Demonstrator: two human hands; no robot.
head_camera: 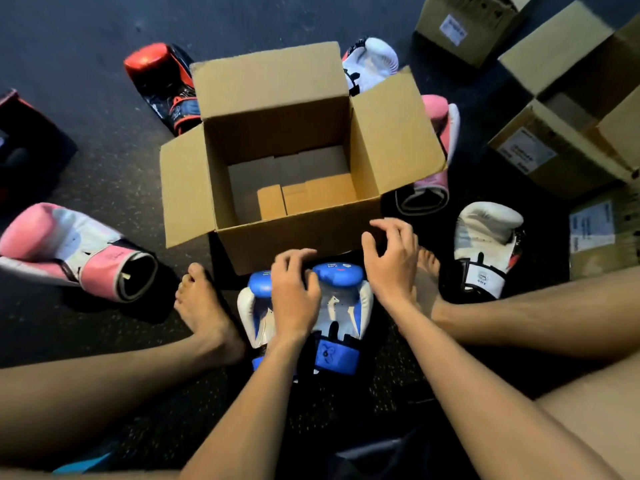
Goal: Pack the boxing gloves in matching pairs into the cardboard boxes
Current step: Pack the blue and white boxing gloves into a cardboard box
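Dark speckled floor (104, 140); a person sits on it with bare legs splayed.

Spare cardboard boxes (568, 109) are stacked at 2 o'clock. One is open, the others carry labels, and their contents are not visible.

The open cardboard box (298, 244) sits dead centre with its flaps out. Only the bottom flaps show inside; no gloves are in it.

Loose gloves ring the box:
- pink glove (69, 251) at 9 o'clock
- second pink glove (440, 157) at 3 o'clock, partly behind a flap
- red-and-black glove (162, 84) at 11 o'clock
- white glove (374, 64) at 1 o'clock
- second white glove (485, 244) at 4 o'clock

A dark shape at the far 9 o'clock edge is too cropped to identify.

The blue-and-white glove pair (343, 306) lies side by side at 6 o'clock, just beside the box's near wall.

Left hand (294, 289): grip curled over the pair where the two gloves meet.

Right hand (391, 258): grip loosely spread and holding nothing, above the pair's right side near the box wall.

Judgement: packing has barely begun. The first matched pair is gathered but not lifted, and the pink, white and red pairs are still to do.
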